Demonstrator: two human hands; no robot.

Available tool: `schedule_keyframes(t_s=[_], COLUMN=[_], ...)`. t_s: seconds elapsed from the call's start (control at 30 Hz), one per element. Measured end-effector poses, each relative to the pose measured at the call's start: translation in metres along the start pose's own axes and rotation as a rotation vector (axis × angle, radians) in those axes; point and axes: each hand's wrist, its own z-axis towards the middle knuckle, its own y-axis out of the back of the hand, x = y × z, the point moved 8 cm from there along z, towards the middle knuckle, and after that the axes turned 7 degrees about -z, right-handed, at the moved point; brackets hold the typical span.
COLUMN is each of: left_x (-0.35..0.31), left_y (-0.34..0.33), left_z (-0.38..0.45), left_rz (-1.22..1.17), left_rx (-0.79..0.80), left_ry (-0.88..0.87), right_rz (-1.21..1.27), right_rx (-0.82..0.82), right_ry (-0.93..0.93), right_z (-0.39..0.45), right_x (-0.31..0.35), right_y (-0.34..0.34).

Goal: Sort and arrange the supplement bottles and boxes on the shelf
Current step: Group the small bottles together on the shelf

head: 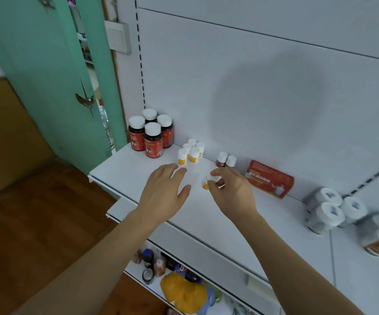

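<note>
The right hand [230, 189] pinched a small white plastic bottle with a yellow-orange label [208, 181] between thumb and curled fingertips, holding it tilted just above the flat white shelf board [206, 214], near the board's middle. The left hand [164, 192] hovered beside it with fingers straight and relaxed, holding nothing; whether it touched the board could not be told.

Behind the left hand stood a cluster of five matching small white bottles with yellow labels [192, 151], upright and close together. At the board's left rear corner stood four larger dark cylindrical bottles with red labels and white screw caps [151, 135], also grouped tightly. Two small dark bottles with white caps [226, 159] stood against the back panel, just behind the right hand. A rectangular red cardboard box [270, 178] lay to their right, leaning against the back panel. Further right, several stout white-capped jars [334, 212] appeared blurred.

The board and the white back panel [263, 87] were smooth and matt, with a slotted upright strip [141, 60] at the panel's left edge. A lower shelf [161, 289] carried mixed bottles and a crumpled yellow packet [183, 294]. To the left were a green painted door [45, 76] and a brown wooden floor [36, 223].
</note>
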Motion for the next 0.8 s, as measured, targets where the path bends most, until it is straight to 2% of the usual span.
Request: schedule_keyframes(t_s=[0.37,0.57,0.8], left_x=[0.063,0.076,0.088], left_y=[-0.014,-0.021,-0.023], left_z=[0.071,0.085,0.087], left_rz=[0.006,-0.065,-0.136], left_rx=[0.093,0.109,0.158], left_ry=[-0.080,-0.175,-0.300], right_rz=[-0.050,-0.159,-0.219], right_rx=[-0.035,-0.094,-0.123], right_ry=[-0.027,0.014,-0.095], right_z=[0.082,0.086,0.082], right_x=[0.002,0.011,0.013], right_y=[-0.087,-0.101,-0.116])
